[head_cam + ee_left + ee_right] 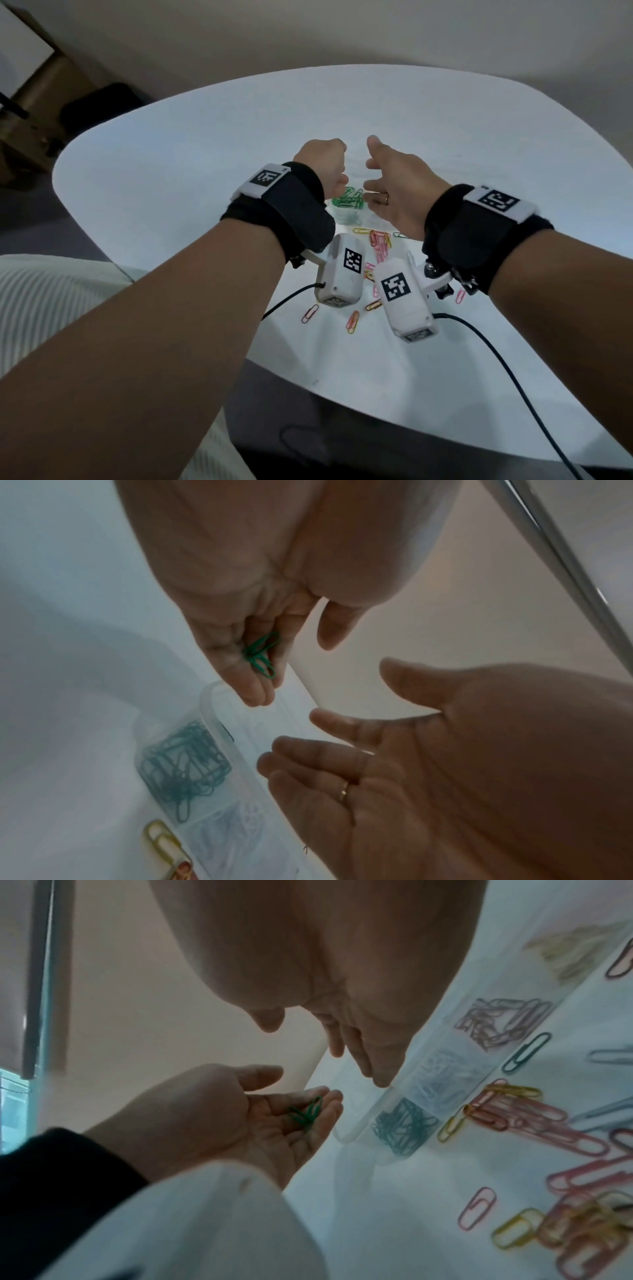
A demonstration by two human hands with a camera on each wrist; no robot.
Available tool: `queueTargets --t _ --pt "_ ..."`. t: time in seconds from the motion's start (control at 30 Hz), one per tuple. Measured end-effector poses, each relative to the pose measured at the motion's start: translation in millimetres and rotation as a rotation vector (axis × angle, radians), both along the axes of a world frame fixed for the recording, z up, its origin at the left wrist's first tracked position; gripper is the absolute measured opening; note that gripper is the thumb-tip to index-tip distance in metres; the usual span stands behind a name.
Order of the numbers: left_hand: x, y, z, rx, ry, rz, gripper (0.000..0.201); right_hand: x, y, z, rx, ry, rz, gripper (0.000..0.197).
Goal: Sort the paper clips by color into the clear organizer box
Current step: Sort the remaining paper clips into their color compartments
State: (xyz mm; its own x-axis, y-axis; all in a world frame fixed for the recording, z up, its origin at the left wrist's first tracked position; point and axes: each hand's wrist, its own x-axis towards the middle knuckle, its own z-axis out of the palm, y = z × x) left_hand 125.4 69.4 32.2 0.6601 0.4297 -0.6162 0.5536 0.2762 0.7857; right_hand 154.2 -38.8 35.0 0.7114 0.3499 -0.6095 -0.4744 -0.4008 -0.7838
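Note:
The clear organizer box (343,219) lies on the white table (205,154) under both hands. Its end compartment holds several green clips (350,202) (185,767) (400,1126); white clips (441,1074) and pink clips (500,1023) fill the adjoining compartments. My left hand (325,161) (274,653) hovers over the box end, palm turned inward. A few green clips (262,656) (306,1112) lie on its slightly cupped fingers, thumb apart. My right hand (394,192) (359,1047) faces it, fingers spread and relaxed, holding nothing.
Loose pink, yellow and blue clips (378,243) (534,1118) lie scattered between the box and the table's near edge. Black cables (513,370) trail from the wrist cameras (342,277) over that edge. A dark chair (99,109) stands beyond the table at far left.

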Motion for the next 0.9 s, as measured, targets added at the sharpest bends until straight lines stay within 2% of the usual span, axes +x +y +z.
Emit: queueTargets --t 0.13,0.23,0.3,0.37,0.5,0.6,0.77,0.9 --pt "4.3 -3.3 -2.0 -0.002 -0.037 -0.047 0.018 -1.8 -26.1 0.2 0.043 -0.185 -0.066 0.035" --pt "2.6 -6.4 -6.8 0.113 -0.026 -0.117 0.013 -7.7 -59.5 1.2 0.180 -0.221 -0.157 0.016" --pt "3.2 -8.5 -10.9 0.183 -0.033 -0.178 0.019 -13.7 -83.1 1.2 0.169 -0.224 -0.157 0.021" --pt "4.5 -15.0 -10.7 0.319 -0.058 -0.253 0.020 -16.8 -103.0 -3.0 0.064 -0.245 -0.113 0.022" --pt "-0.4 -34.5 -10.3 0.527 -0.220 -0.198 0.021 -14.5 -118.0 -23.8 -0.233 -0.309 0.086 0.027" --pt "-10.5 -51.4 -11.2 0.584 -0.256 -0.260 0.019 -13.4 -107.7 -32.5 -0.432 -0.484 0.347 0.032" --pt "-29.8 -65.6 -27.9 0.582 -0.132 -0.580 0.015 -10.7 -85.6 -39.0 -0.624 -0.617 0.740 0.061" --pt "-41.9 -69.6 -45.4 0.558 0.014 -0.730 0.016 -6.8 -89.2 -48.4 -0.708 -0.644 0.801 0.057"
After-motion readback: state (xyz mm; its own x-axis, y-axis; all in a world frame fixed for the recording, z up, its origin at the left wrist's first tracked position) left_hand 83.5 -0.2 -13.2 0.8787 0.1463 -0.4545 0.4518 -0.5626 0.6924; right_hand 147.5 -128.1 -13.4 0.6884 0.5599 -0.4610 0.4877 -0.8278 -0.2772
